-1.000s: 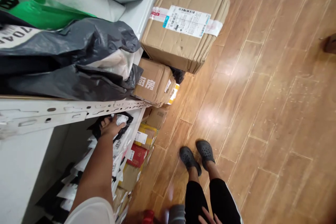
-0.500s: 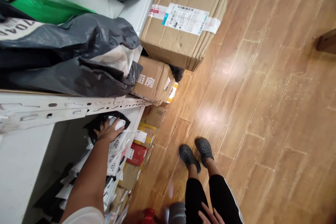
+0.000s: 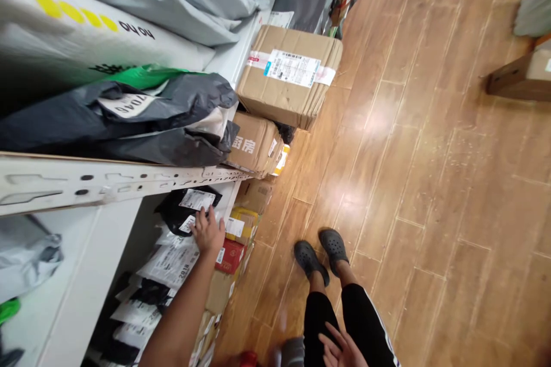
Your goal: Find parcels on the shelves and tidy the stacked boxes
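Note:
My left hand reaches onto a shelf with its fingers apart, at the near edge of a black plastic parcel. That parcel bears white labels, one at its lower corner partly by my fingers; whether they press on it I cannot tell. Below it on the shelf lie several white and black mailing bags with printed numbers, overlapping one another. My right hand hangs in front of my legs at the bottom edge, fingers spread, with nothing visible in it.
A white perforated shelf beam runs above my left arm. On the upper shelf lie a dark grey bag and a large cardboard box jutting over the floor. Boxes, including a red one, line the shelf's foot. Another box stands at right.
My left hand has moved from on top of the black parcel to its near edge, uncovering the label. The view has shifted, showing more of the upper shelf.

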Available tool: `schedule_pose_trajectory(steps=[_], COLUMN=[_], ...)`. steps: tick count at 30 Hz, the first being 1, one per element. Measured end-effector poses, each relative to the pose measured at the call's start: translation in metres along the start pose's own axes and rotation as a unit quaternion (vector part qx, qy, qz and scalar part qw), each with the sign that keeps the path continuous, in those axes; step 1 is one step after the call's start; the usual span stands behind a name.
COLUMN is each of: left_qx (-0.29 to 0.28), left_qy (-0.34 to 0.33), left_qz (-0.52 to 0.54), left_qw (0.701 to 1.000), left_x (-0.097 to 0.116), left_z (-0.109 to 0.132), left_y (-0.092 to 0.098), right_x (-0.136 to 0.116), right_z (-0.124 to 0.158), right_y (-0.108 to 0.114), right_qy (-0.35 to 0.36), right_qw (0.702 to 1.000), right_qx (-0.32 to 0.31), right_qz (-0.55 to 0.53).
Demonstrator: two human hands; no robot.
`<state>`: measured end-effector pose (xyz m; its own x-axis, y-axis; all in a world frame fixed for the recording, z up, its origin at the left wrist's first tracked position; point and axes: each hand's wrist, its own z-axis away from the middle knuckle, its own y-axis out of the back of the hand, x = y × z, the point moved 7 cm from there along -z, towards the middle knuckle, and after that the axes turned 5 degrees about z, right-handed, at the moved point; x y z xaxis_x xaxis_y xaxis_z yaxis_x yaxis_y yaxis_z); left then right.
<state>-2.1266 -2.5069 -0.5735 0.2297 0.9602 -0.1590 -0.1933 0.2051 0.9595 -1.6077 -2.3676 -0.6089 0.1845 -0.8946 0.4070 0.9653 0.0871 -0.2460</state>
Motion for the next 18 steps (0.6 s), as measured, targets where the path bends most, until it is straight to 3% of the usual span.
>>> schedule_pose_trajectory(steps=[2,4,6,8,11,13,15,18], left_qx=[0.003,-0.006,-0.059,-0.108,-0.162,-0.159,-0.129,-0.080], left_qy=[0.024,0.035,-0.001,-0.052,-0.082,-0.081,-0.079,-0.093], left_qz=[0.001,-0.011,-0.032,-0.049,-0.043,-0.032,-0.030,-0.038], left_qw=[1.000,0.999,0.998,0.992,0.982,0.983,0.988,0.992], left_x=[-0.014,-0.034,-0.049,-0.060,-0.072,-0.078,-0.083,-0.089], left_z=[-0.003,-0.025,-0.055,-0.080,-0.095,-0.093,-0.086,-0.078], left_y=[0.008,0.016,0.015,0.004,-0.025,-0.042,-0.051,-0.055], right_x=[-0.014,-0.041,-0.071,-0.091,-0.075,-0.051,-0.033,-0.017], right_z=[-0.007,-0.023,-0.047,-0.076,-0.124,-0.149,-0.177,-0.216], right_y=[-0.013,-0.047,-0.111,-0.199,-0.342,-0.423,-0.477,-0.510], right_qy=[0.021,0.074,0.167,0.279,0.370,0.435,0.465,0.442], right_qw=[0.996,0.972,0.922,0.842,0.665,0.572,0.541,0.531], right_qx=[0.026,0.043,0.020,-0.040,-0.158,-0.222,-0.196,-0.093], right_qz=[0.086,0.218,0.350,0.460,0.629,0.660,0.673,0.718])
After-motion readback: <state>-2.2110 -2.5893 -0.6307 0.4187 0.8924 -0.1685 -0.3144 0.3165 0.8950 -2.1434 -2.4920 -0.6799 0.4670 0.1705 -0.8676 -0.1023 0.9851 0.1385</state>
